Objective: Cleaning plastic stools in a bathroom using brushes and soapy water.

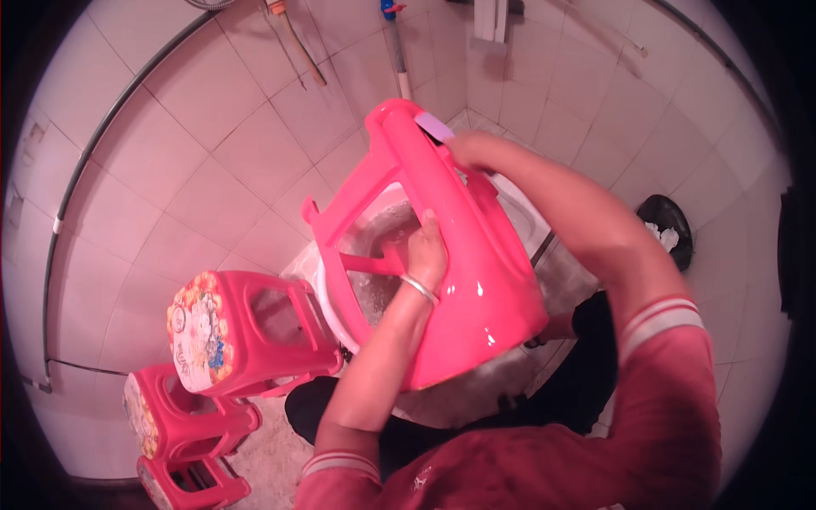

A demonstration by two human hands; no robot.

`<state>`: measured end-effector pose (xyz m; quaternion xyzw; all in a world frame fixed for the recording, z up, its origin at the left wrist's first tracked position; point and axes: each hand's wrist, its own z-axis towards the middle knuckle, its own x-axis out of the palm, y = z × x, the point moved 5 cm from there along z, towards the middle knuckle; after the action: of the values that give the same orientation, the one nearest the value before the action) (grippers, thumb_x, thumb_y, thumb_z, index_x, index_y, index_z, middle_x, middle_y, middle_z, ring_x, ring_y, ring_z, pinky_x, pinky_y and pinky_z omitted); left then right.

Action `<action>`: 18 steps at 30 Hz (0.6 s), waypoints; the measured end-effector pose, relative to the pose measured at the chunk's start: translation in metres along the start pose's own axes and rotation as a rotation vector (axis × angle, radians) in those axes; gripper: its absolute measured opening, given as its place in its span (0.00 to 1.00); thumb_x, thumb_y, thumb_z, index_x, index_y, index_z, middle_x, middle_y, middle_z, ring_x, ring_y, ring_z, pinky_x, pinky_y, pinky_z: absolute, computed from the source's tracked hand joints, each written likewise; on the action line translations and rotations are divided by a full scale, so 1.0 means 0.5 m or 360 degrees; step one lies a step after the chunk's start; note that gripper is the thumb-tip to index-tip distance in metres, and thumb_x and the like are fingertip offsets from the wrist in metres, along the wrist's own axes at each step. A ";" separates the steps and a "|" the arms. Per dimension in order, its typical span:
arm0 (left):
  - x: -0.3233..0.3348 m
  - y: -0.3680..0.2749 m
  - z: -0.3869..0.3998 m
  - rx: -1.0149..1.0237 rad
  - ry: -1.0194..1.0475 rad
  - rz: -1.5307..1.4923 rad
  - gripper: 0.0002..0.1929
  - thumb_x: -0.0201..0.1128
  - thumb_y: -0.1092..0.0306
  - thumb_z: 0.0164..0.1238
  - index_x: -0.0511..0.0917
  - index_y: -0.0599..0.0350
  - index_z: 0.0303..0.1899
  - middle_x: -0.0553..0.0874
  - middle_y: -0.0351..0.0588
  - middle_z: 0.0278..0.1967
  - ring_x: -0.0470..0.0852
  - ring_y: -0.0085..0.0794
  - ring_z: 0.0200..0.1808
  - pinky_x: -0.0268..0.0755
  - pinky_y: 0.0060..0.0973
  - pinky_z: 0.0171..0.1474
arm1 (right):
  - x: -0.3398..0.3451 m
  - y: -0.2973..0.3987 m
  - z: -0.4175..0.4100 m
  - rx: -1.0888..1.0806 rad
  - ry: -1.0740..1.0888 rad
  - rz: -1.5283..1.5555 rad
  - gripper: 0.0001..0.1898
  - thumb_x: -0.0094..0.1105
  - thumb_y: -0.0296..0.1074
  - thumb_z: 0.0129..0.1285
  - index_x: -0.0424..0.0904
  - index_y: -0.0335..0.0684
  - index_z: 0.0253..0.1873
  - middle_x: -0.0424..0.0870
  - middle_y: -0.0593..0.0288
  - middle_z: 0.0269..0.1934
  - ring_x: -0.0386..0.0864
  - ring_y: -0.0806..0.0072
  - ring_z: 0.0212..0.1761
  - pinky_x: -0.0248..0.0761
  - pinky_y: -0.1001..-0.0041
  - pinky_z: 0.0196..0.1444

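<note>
A pink plastic stool (472, 274) lies tilted on its side before me, over a white basin (328, 312) with water (376, 293) in it. My left hand (428, 255), with a silver bangle at the wrist, grips the edge of the stool's side opening, thumb lying along the outer face. At the far end of the stool, by its feet, is my right hand (470, 152), slightly blurred. It holds a flat lilac object (435, 126), possibly a brush, against a leg. My right fingertips are hidden behind the stool.
Left of the basin stand several smaller pink stools, the nearest one (204, 331) with a flowered seat. A squat toilet (519, 213) shows behind the basin. A black bin (666, 233) holding white paper is at right. Tiled walls carry a pipe (398, 57) and a hose (303, 48).
</note>
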<state>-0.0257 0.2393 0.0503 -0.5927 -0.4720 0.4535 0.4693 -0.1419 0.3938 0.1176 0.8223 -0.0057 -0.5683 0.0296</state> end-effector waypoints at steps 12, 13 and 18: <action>-0.188 0.133 0.048 -0.0115 -0.0314 -0.0389 0.32 0.41 0.46 0.73 0.79 0.74 0.41 0.83 0.54 0.36 0.80 0.29 0.39 0.71 0.28 0.44 | 0.120 0.099 -0.296 -0.0169 0.0623 0.0527 0.38 0.24 0.59 0.70 0.77 0.25 0.36 0.79 0.50 0.21 0.79 0.60 0.22 0.75 0.63 0.28; -0.222 0.152 0.060 -0.0068 -0.0375 -0.0323 0.32 0.41 0.46 0.73 0.78 0.74 0.41 0.83 0.53 0.37 0.80 0.29 0.40 0.71 0.28 0.44 | 0.115 0.104 -0.363 -0.0205 0.0597 0.0757 0.37 0.24 0.58 0.71 0.75 0.26 0.32 0.76 0.52 0.18 0.78 0.60 0.19 0.74 0.63 0.27; -0.237 0.063 -0.004 -0.0306 -0.0162 -0.0664 0.28 0.43 0.46 0.73 0.75 0.67 0.48 0.82 0.47 0.38 0.81 0.30 0.41 0.75 0.27 0.43 | 0.189 0.069 -0.509 -0.0553 0.0256 0.0540 0.27 0.38 0.50 0.71 0.78 0.28 0.34 0.79 0.41 0.23 0.79 0.51 0.24 0.72 0.59 0.29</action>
<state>-0.0364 0.1188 0.0309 -0.5005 -0.6486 0.3289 0.4698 0.1302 0.3659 0.1207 0.8347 -0.0435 -0.4803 0.2658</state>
